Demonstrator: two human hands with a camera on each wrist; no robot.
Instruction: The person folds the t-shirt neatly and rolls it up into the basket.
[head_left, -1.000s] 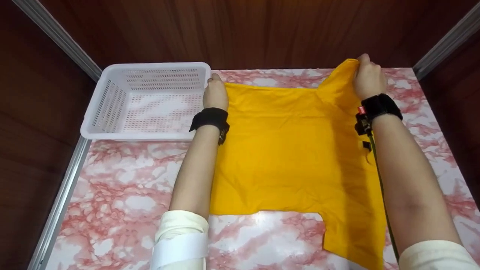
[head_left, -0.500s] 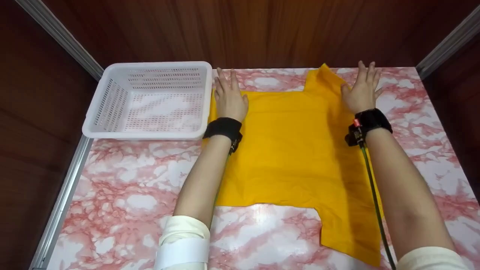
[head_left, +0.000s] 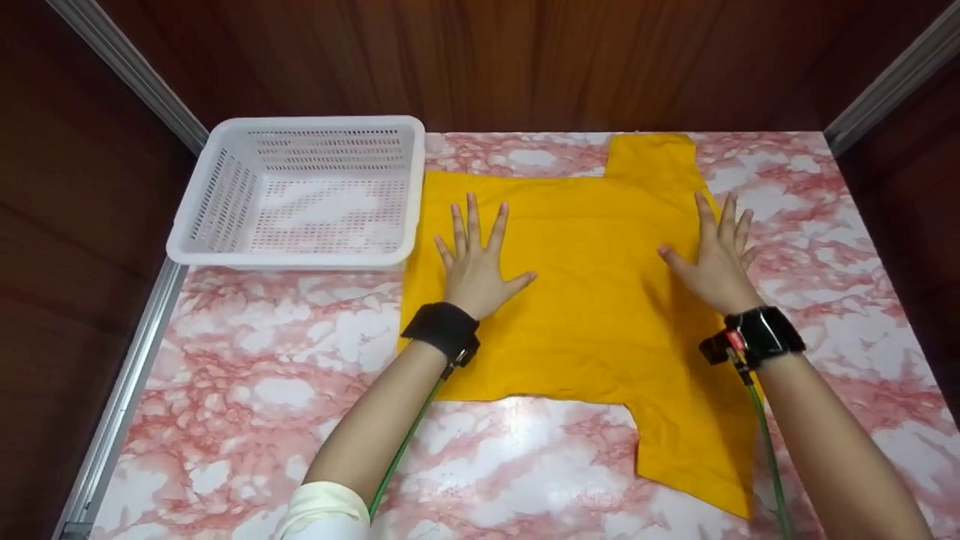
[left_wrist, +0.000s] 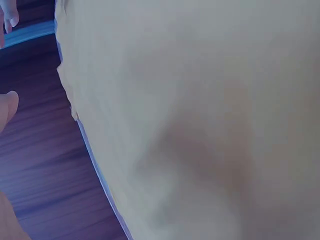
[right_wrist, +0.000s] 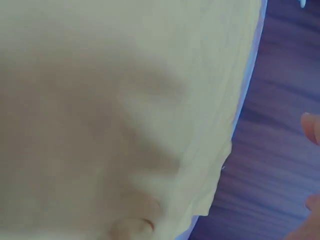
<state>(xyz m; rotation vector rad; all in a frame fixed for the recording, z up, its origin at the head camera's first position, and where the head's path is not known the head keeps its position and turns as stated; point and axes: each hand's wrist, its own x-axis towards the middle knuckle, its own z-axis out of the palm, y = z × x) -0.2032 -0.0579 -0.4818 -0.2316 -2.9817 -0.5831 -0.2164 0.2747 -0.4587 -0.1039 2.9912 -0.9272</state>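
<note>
A yellow T-shirt (head_left: 570, 300) lies spread sideways on the table, its hem side toward the basket. One sleeve (head_left: 651, 154) points to the back and the other sleeve (head_left: 694, 465) to the front. My left hand (head_left: 480, 277) is over the hem half, fingers spread and holding nothing. Over the shirt's right edge is my right hand (head_left: 716, 274), its fingers also spread. The right hand and wrist hide part of the neck side. In the left wrist view the shirt (left_wrist: 200, 75) looks pale, with fingertips at the left border. The right wrist view shows the shirt (right_wrist: 125, 125) under a hand shadow.
A white perforated plastic basket (head_left: 296, 259) stands at the back left, close against the shirt's left edge. The table (head_left: 247, 420) has a red and white marbled top. Dark wood panels (head_left: 517, 67) enclose the back and sides. Green cables (head_left: 405, 457) run from both wrists.
Both hands have let go of the shirt's back edge, opened and drawn toward the front. The back sleeve, earlier lifted and then folded, now lies flat.
</note>
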